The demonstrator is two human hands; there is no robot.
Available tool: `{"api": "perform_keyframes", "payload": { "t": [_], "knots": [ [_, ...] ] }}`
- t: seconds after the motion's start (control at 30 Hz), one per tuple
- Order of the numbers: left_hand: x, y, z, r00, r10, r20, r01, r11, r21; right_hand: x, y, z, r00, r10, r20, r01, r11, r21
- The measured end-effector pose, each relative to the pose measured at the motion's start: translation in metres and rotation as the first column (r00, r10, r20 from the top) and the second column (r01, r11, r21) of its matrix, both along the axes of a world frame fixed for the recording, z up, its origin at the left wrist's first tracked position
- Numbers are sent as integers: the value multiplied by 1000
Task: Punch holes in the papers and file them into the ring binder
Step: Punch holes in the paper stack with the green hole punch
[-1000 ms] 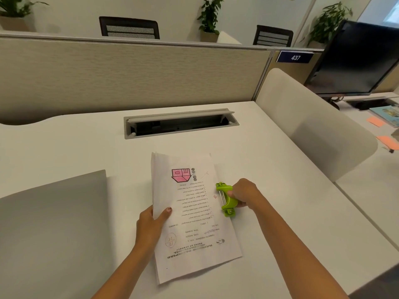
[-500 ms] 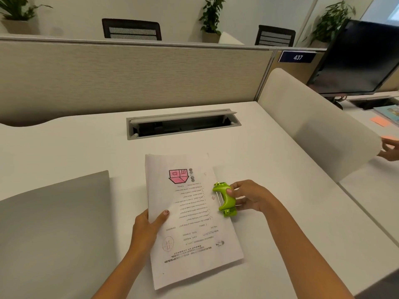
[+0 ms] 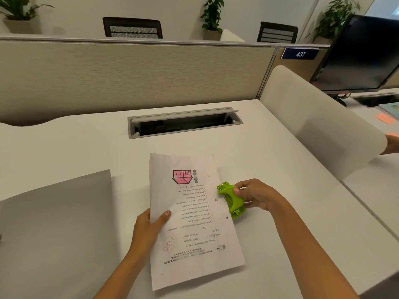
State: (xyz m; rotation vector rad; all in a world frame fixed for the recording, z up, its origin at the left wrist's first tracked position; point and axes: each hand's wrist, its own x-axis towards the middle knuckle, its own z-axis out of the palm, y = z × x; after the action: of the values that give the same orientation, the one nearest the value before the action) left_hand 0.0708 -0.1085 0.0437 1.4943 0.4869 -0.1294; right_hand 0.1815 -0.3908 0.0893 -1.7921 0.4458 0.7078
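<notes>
A printed sheet of paper (image 3: 194,221) with a pink drawing lies upside down to me on the white desk (image 3: 291,190). My left hand (image 3: 149,227) grips its left edge, thumb on top. My right hand (image 3: 257,196) holds a small lime-green hole punch (image 3: 231,199) just off the paper's right edge. A small dark hole shows in the paper below the punch. A closed grey ring binder (image 3: 54,229) lies flat at the left.
An open cable tray (image 3: 183,124) is set into the desk beyond the paper. A beige partition (image 3: 129,76) stands behind it. A curved white divider (image 3: 319,121) bounds the right side, with another person's hand (image 3: 391,143) and a dark monitor (image 3: 362,55) beyond.
The green punch has come off the paper's right edge and now sits just beside it, leaving a hole. The paper has shifted slightly left under my left hand.
</notes>
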Motion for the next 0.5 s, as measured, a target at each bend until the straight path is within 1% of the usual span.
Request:
{"api": "perform_keyframes", "payload": {
  "t": [0.13, 0.3, 0.4, 0.47, 0.5],
  "knots": [
    [1, -4, 1, 1000, -7, 3, 7, 1000, -12, -1, 5, -3, 999, -46, 13, 46, 999, 26],
    [0, 2, -2, 999, 36, -5, -36, 999, -15, -4, 2, -3, 999, 40, -33, -39, 999, 17],
    [1, 7, -4, 995, 95, -5, -96, 994, -61, -2, -1, -3, 999, 50, 8, -49, 997, -57],
    [2, 11, -5, 990, 140, -5, -140, 986, -86, -3, -2, -1, 991, 133, -6, -133, 983, -126],
    [4, 13, -5, 989, 149, -3, -149, 985, -84, -4, -2, -1, 988, 155, -17, -156, 978, -137]
  ]
}}
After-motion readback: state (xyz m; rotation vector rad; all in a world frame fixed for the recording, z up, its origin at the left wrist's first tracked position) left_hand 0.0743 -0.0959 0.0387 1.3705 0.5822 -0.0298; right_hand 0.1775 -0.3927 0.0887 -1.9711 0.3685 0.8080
